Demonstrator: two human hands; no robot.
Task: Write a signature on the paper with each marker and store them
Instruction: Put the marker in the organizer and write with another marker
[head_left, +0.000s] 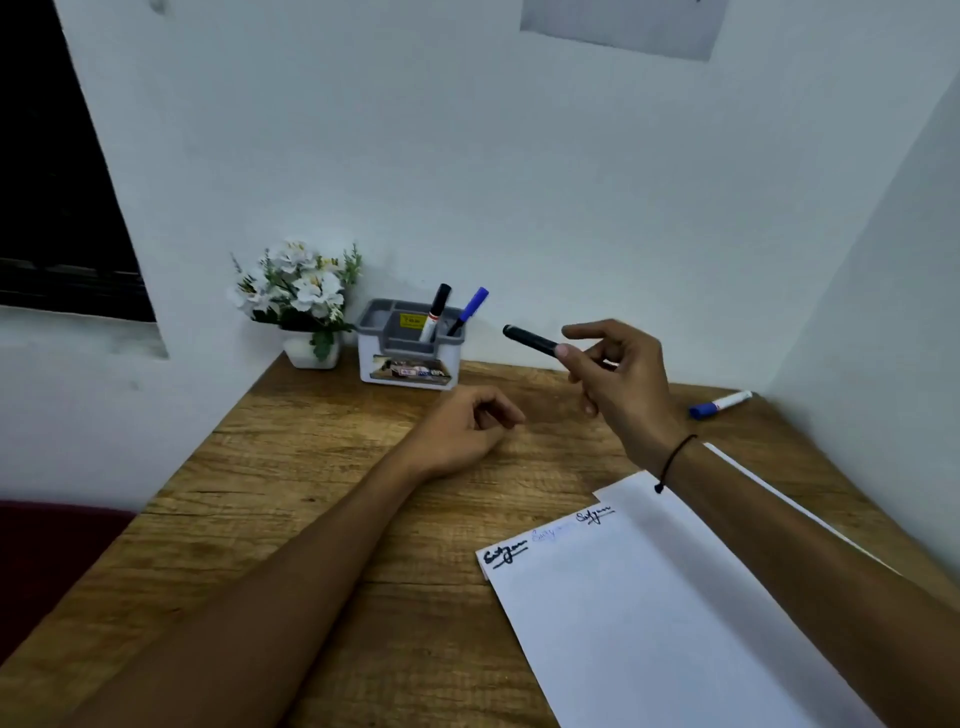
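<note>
My right hand (618, 379) holds a capped black marker (530, 340) above the desk, its cap end pointing left toward the grey and white organiser (410, 343). In that organiser stand a white marker with a black cap (435, 313) and a blue-capped pen (469, 310). Curled loosely, my left hand (467, 426) rests on the wooden desk and holds nothing. The white paper (649, 613) lies at the front right under my right forearm. It carries three signatures near its top edge, two black and one pale blue. A blue-capped white marker (719, 404) lies at the back right of the desk.
A small white pot of artificial white flowers (301, 306) stands in the back left corner beside the organiser. White walls close in the desk (291, 467) at the back and right. A dark red seat (47, 551) shows at the lower left.
</note>
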